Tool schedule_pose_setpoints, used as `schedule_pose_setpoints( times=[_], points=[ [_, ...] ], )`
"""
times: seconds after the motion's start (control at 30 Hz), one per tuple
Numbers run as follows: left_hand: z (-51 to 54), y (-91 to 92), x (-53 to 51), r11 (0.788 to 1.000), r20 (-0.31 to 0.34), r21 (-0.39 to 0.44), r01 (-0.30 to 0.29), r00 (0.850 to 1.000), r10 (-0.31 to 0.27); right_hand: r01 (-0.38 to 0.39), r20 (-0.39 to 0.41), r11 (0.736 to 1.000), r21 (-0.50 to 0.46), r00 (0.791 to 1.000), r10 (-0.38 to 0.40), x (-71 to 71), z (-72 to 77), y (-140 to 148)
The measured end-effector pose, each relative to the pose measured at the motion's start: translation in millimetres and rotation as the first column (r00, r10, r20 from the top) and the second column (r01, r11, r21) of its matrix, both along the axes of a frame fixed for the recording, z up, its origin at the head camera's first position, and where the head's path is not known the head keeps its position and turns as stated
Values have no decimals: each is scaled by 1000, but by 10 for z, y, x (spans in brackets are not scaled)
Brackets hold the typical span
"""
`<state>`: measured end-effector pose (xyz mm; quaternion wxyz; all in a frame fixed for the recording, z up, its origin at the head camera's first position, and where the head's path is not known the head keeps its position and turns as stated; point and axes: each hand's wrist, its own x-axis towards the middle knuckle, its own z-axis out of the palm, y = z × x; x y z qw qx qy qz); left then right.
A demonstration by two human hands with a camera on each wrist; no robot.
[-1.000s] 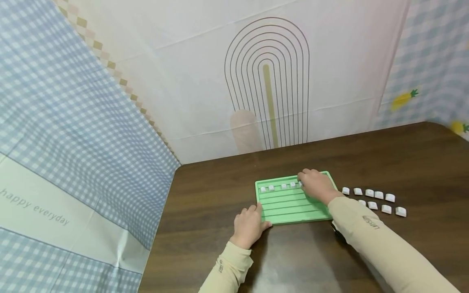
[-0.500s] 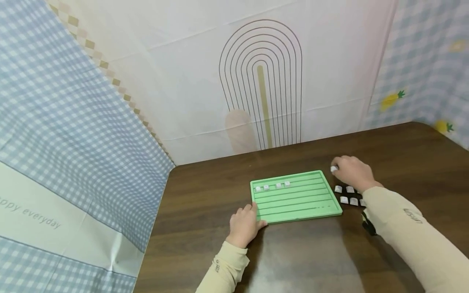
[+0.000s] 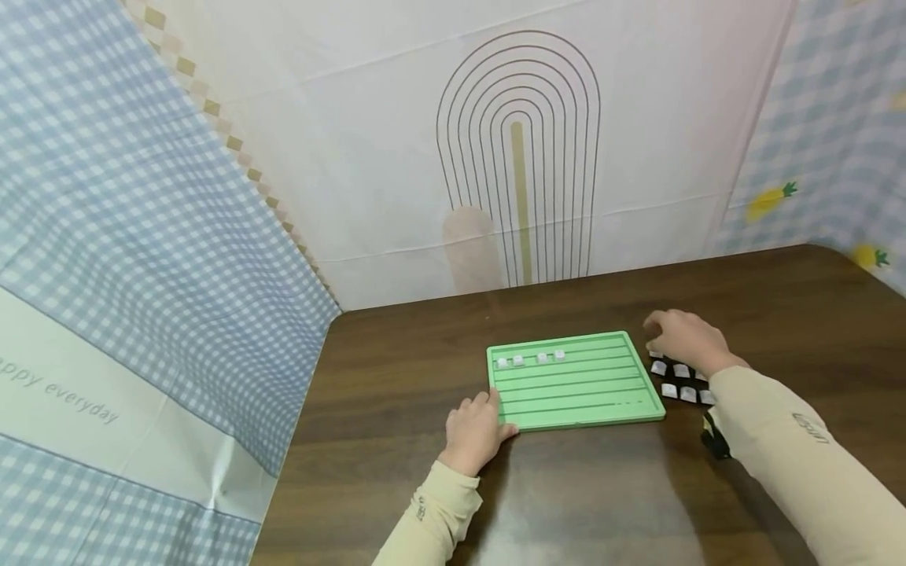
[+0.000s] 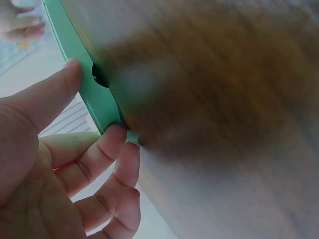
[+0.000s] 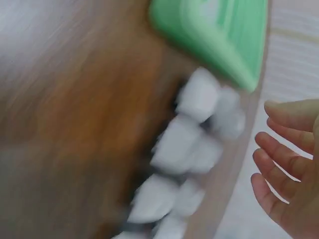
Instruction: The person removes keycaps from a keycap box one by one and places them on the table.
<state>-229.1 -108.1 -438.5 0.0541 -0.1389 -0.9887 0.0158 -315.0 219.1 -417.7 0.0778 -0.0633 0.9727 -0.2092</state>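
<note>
A green grooved tray [image 3: 575,384] lies on the table, with several white keycaps [image 3: 542,358] along its back row. My left hand [image 3: 473,431] grips its near left corner. In the left wrist view the thumb [image 4: 62,84] lies against the tray's green edge [image 4: 82,69] and the fingertips touch the corner. Right of the tray, my right hand [image 3: 688,339] hovers over a group of white keycaps [image 3: 681,371]. One keycap [image 3: 656,353] sits just under its fingertips. The right wrist view shows the right hand [image 5: 294,154] with fingers apart and nothing between them.
More keycaps [image 5: 177,144] stand in rows by the tray's right side, blurred and partly hidden by the right forearm in the head view. The brown wooden table [image 3: 396,377] meets a white patterned cloth [image 3: 382,157] at the back.
My right hand has lifted a keycap from the tray's back row, carried it right and let it go behind the loose keycaps. The left hand has kept its grip on the tray.
</note>
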Motion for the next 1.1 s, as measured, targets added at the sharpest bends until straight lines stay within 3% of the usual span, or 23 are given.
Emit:
schedule_pose_setpoints(
  times=[0.2, 0.3, 0.47, 0.7, 0.93, 1.0, 1.1],
  points=[
    [43, -21, 11, 1000, 44, 3, -27, 999, 27, -132, -111, 991, -10, 985, 130, -128, 43, -556],
    [51, -5, 6, 1000, 69, -4, -24, 997, 24, -200, -127, 980, 12, 971, 200, -141, -18, -827],
    [27, 6, -13, 999, 70, -39, -24, 997, 26, -243, -130, 964, 104, 958, 255, -151, -148, -1121],
    [16, 28, -20, 999, 37, -40, -20, 999, 22, -231, -220, 944, 236, 933, 283, -133, -218, -1208],
    [-3, 25, -27, 999, 27, -34, -8, 1000, 9, -217, -280, 953, 209, 921, 272, -93, -192, -1175],
    [-21, 13, -17, 999, 27, -36, -6, 1000, 7, -199, -309, 963, 180, 918, 247, -77, -155, -1112],
    [-31, -11, 0, 999, 35, -31, -13, 999, 14, -140, -321, 983, 120, 931, 172, -85, -37, -882]
  ],
)
